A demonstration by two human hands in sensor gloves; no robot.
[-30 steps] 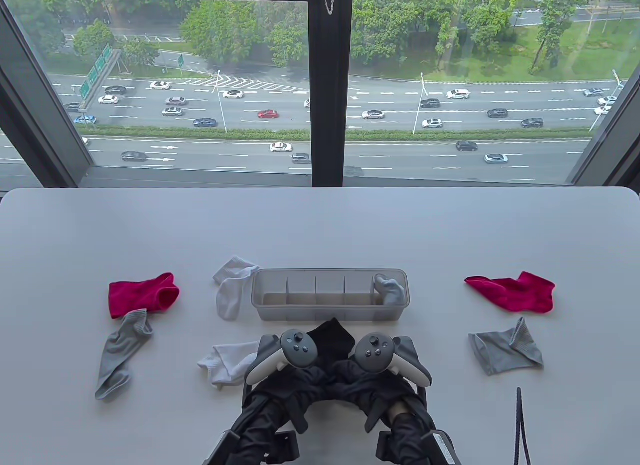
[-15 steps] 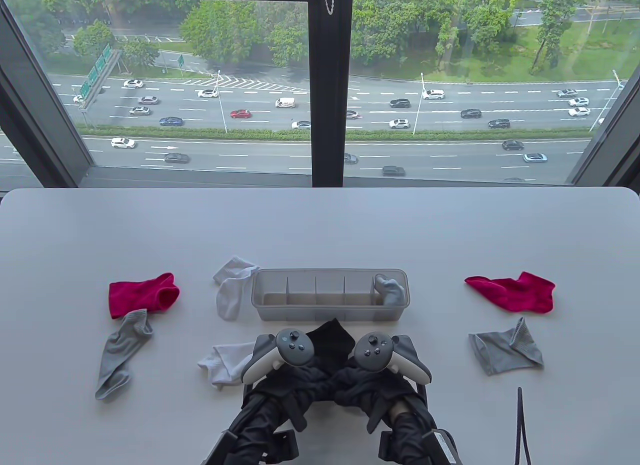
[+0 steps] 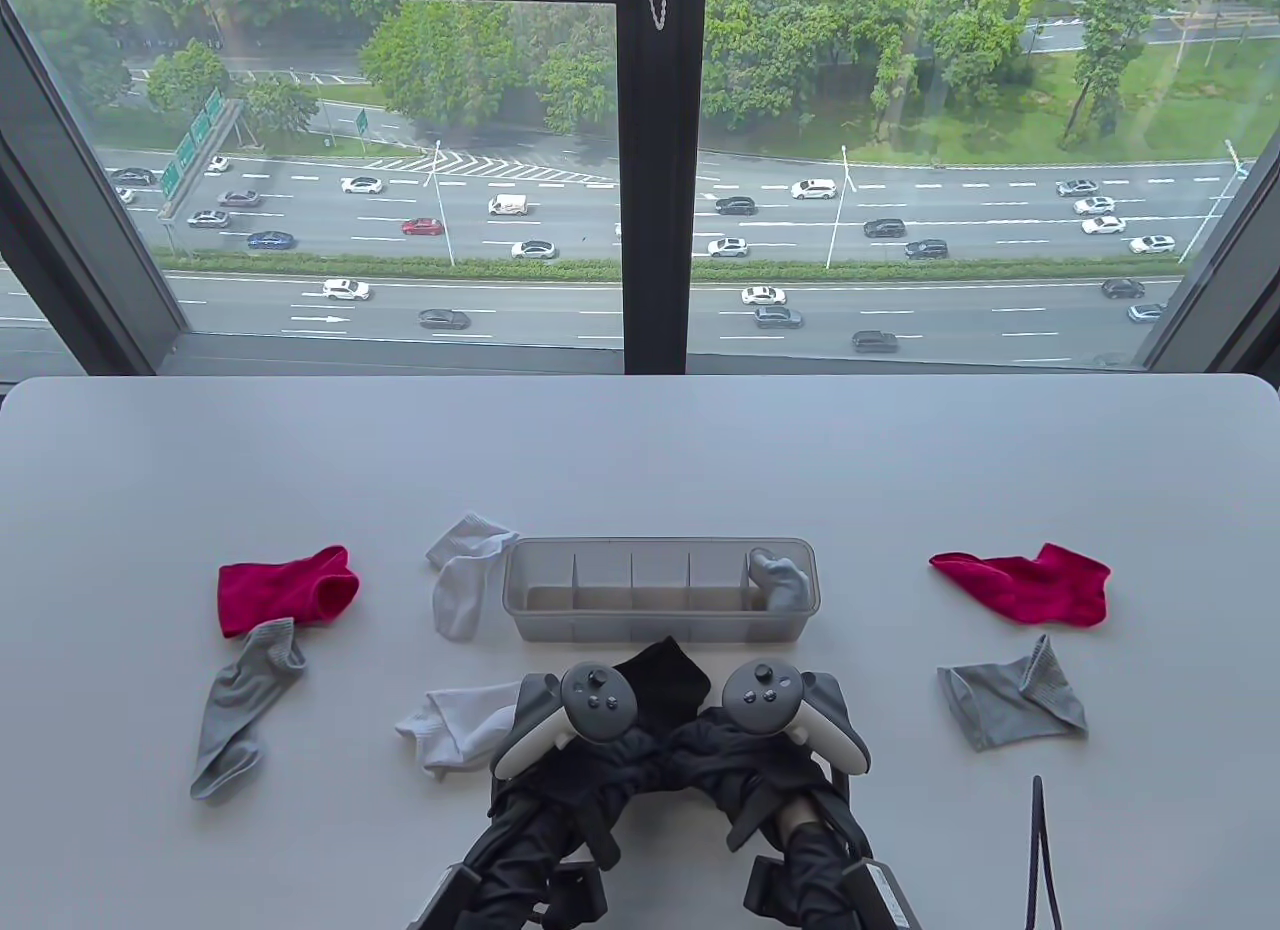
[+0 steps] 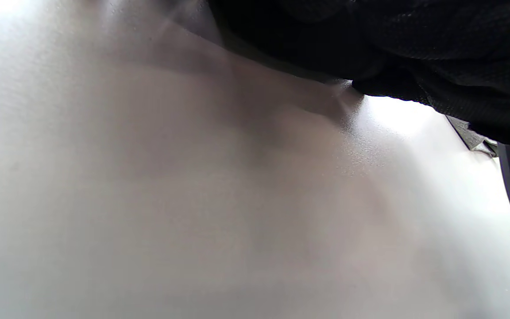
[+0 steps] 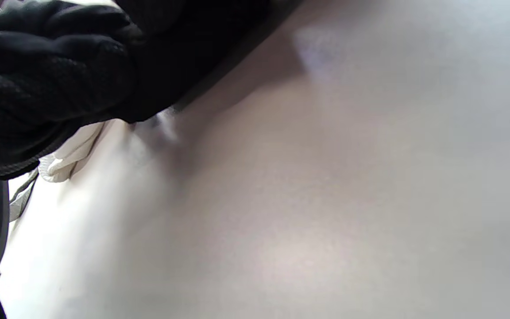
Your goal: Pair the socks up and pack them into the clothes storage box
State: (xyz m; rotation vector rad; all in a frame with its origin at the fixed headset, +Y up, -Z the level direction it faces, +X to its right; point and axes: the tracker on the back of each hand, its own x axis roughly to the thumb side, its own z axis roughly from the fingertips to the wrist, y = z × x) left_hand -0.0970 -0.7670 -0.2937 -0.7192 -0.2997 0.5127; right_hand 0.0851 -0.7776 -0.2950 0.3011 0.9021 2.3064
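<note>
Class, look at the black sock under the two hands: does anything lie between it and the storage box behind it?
Nothing visible does. The black sock lies just in front of the storage box, with only bare table between; both hands are over the sock.

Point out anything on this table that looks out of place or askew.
Nothing is damaged or spilled. The loose socks lie crumpled and apart from their matches: the red socks sit at opposite ends of the table. Only the storage box's rightmost compartment is filled.

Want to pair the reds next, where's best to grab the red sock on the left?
Pinch the red sock at its open cuff, the right end, coming from above. The grey sock touches its lower edge, so avoid that side.
</note>
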